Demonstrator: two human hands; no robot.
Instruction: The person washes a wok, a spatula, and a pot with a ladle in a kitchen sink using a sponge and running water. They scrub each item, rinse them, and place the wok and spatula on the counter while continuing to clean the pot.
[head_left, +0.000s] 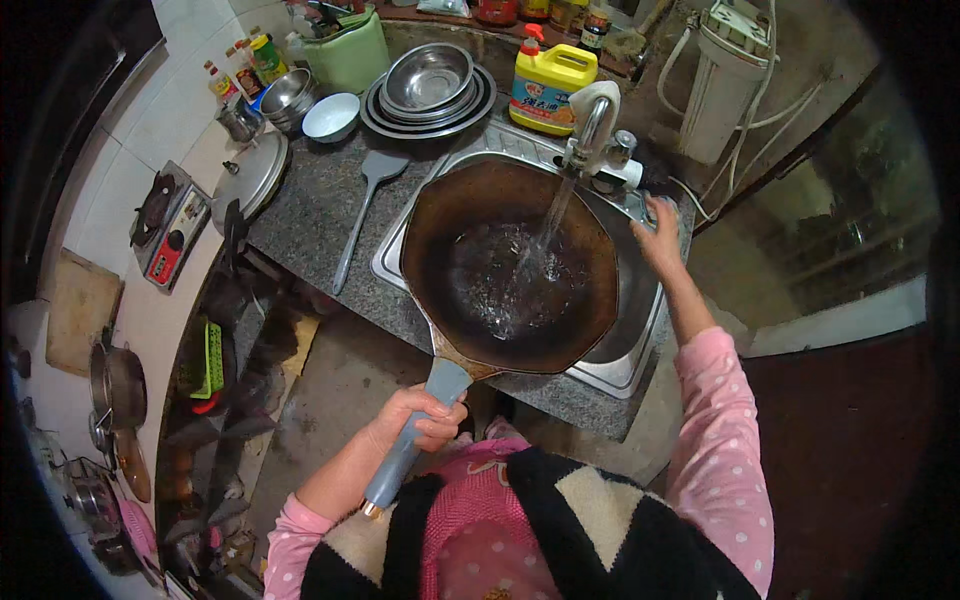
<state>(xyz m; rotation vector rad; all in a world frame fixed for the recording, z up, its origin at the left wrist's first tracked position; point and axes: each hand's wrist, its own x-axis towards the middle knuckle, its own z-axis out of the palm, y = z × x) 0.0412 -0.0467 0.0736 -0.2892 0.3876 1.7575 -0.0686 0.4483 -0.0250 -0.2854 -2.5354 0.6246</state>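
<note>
My left hand (426, 420) is closed around the blue-grey handle of a large, dark wok (510, 270). The wok lies over the stainless steel sink (634, 285), and water runs into it from the faucet (592, 131), pooling in its bottom. At the sink's right rear corner, my right hand (660, 229) has its fingers bent at a small, partly hidden item; whether it grips this is unclear. A metal wok spatula (367, 202) lies on the granite counter to the left of the sink.
Behind the sink stands a yellow detergent jug (551, 86). Stacked metal basins (427, 90) and a white bowl (331, 118) are at the back left. A white filter housing (720, 97) with hoses is at the back right, and a portable stove (172, 229) at the left.
</note>
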